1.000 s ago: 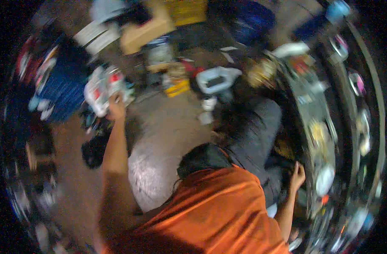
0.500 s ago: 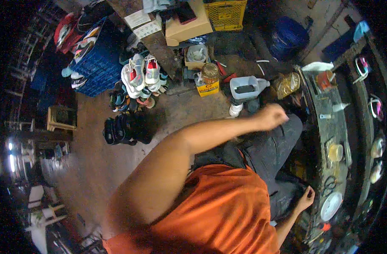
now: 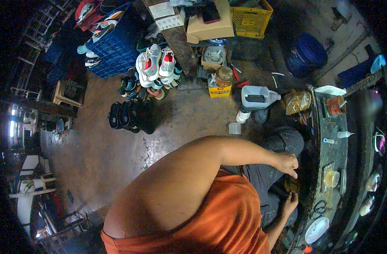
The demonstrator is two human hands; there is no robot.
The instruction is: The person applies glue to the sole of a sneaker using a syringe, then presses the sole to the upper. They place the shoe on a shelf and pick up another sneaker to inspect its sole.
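My left hand [image 3: 285,163] is closed above my lap, knuckles up and fingers bent downward. Just below it in the view, close to the bench edge, my right hand [image 3: 290,204] is closed too, thumb and fingertips drawn together. The hands are apart. Whatever either pinches, if anything, is too small or hidden to make out. Beneath them are my legs in dark trousers [image 3: 261,175]. Nearest on the narrow wooden bench [image 3: 329,156] are a round yellowish tub [image 3: 332,179], dark-handled scissors [image 3: 320,208] and a white round dish [image 3: 317,230].
Along the bench lie a small white nozzle bottle [image 3: 344,134] and an orange-brown container [image 3: 335,106]. Beyond my knees are a cut white jug [image 3: 258,97] and a clear bag [image 3: 298,101]. Sneakers [image 3: 149,65], black shoes [image 3: 128,114] and a blue crate [image 3: 113,53] stand at left.
My left hand has come down toward my right hand, narrowing the gap between them. The whole view has shifted, so more floor and a clear plastic cup now show past my left arm.
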